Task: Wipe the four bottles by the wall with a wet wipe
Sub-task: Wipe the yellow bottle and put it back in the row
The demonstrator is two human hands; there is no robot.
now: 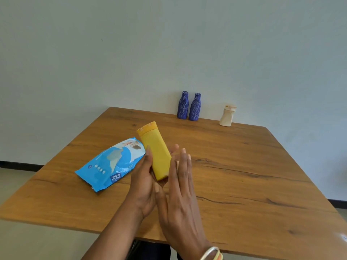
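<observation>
Above the middle of the wooden table [244, 175], my left hand [142, 184] grips a yellow bottle [155, 151] by its lower half, cap tilted up and away. My thumb runs along the bottle's left side and my fingertips show past its right side. My right hand [180, 199] is held flat with straight fingers against the bottle's lower right side. No wipe shows in either hand. Two blue patterned bottles [183, 106] [195, 107] stand side by side at the wall. A cream bottle [227, 116] stands to their right.
A blue pack of wet wipes [110, 164] lies flat on the table just left of my left hand. A pale wall rises directly behind the table's far edge. My right wrist wears bangles [212, 253].
</observation>
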